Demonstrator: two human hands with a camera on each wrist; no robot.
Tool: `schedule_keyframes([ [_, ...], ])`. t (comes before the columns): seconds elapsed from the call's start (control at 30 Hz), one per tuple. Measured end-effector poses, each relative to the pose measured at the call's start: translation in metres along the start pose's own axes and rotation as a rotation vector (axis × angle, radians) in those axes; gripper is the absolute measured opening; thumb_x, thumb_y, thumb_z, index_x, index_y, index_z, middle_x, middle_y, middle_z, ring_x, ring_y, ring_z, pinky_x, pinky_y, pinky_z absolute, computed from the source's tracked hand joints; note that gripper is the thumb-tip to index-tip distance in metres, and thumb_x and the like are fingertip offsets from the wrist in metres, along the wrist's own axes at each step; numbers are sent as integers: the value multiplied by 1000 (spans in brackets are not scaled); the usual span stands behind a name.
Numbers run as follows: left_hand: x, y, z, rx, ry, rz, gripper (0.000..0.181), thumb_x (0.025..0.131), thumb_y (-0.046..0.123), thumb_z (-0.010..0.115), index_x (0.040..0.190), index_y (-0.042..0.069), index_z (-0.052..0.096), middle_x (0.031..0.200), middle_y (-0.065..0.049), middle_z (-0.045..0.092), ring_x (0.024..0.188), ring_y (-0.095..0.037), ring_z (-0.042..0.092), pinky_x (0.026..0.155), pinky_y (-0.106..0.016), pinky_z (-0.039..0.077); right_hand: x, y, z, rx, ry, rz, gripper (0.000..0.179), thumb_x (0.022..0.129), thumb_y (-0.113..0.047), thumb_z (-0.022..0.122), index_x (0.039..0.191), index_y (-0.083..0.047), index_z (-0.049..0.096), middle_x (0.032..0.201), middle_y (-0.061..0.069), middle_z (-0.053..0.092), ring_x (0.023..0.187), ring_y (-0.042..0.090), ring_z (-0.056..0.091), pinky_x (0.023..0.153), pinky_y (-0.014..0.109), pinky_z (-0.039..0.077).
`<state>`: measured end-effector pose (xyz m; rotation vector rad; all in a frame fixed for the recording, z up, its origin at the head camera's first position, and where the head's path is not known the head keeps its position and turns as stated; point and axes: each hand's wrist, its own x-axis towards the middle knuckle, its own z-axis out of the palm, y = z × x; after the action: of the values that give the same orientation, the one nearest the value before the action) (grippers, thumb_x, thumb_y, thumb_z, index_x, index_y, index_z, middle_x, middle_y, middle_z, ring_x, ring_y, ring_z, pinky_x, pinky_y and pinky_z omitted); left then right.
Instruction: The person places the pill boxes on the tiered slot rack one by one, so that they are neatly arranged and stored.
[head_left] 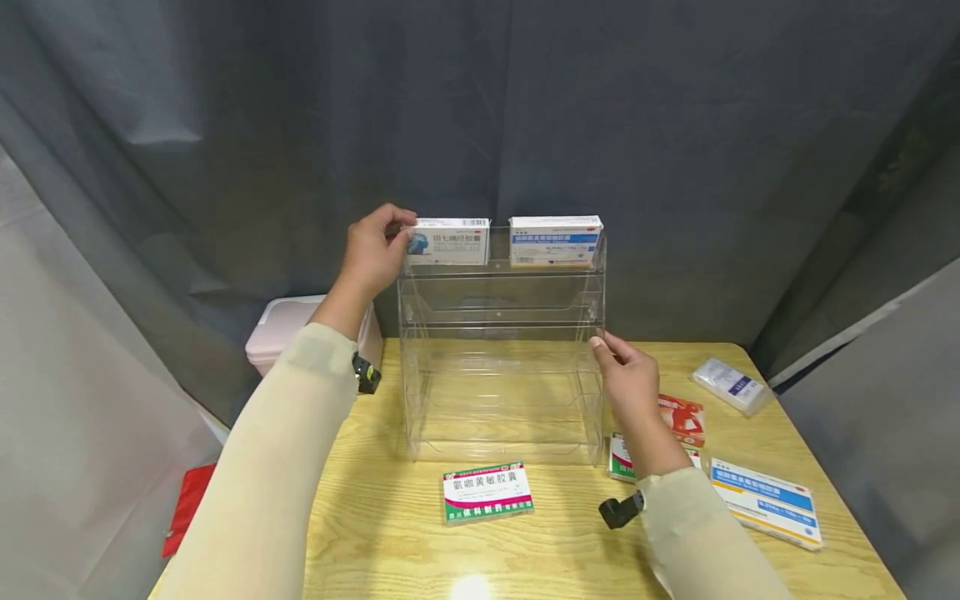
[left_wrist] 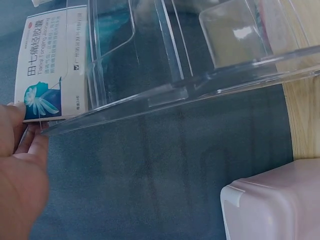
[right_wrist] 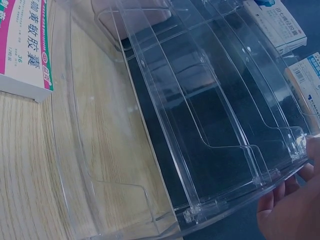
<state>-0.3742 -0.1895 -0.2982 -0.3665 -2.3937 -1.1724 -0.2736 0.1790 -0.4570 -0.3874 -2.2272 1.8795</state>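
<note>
A clear acrylic tiered rack [head_left: 501, 314] stands on the table. In its top tier sit two medicine boxes: a white one with a teal head picture [head_left: 459, 243] at left, and a white-and-blue one [head_left: 557, 242] at right. My left hand [head_left: 375, 250] pinches the left end of the teal-picture box at the rack's upper corner; the left wrist view shows the thumb on the box's front corner and fingers behind. Lower down, my right hand [head_left: 632, 382] grips the rack's right side edge, thumb in front. A green-and-white capsule box [head_left: 487, 493] lies before the rack.
Right of the rack lie a red box [head_left: 684, 419], another green-and-white box [head_left: 621, 460], a white-and-blue box [head_left: 767, 502] and a plastic-wrapped pack [head_left: 729, 385]. A pink container [head_left: 288, 321] stands behind my left arm. A dark curtain [head_left: 450, 100] hangs behind the table.
</note>
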Motion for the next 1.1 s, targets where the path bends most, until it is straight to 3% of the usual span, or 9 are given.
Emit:
schedule_keyframes([
  [0.37,-2,4,1,46,-55,-3,14,111,8,62,123,6,70,146,-7,71,137,-27,66,116,-42,58,0,0,-3,4,-8,8,50,109,-42,68,153,-16,65,160,5,61,144,22,57,119,37,51],
  [0.63,0,3,6,73,-59,10,14,111,6,61,119,3,72,144,-10,70,128,-28,69,110,-41,60,0,0,-6,-2,-5,7,49,110,-41,67,152,-17,65,160,6,61,142,23,58,115,33,52],
  [0.9,1,3,8,100,-63,34,14,111,6,61,118,2,73,140,-10,71,123,-27,70,105,-40,61,1,-1,-7,-2,-7,21,51,109,-45,67,153,-19,65,160,5,61,143,23,57,119,38,51],
  [1.1,0,4,8,82,-66,-6,16,111,7,62,121,4,74,144,-9,70,126,-26,69,108,-39,61,2,-1,-7,5,-15,27,52,108,-45,68,154,-18,64,161,5,60,145,24,56,123,41,50],
])
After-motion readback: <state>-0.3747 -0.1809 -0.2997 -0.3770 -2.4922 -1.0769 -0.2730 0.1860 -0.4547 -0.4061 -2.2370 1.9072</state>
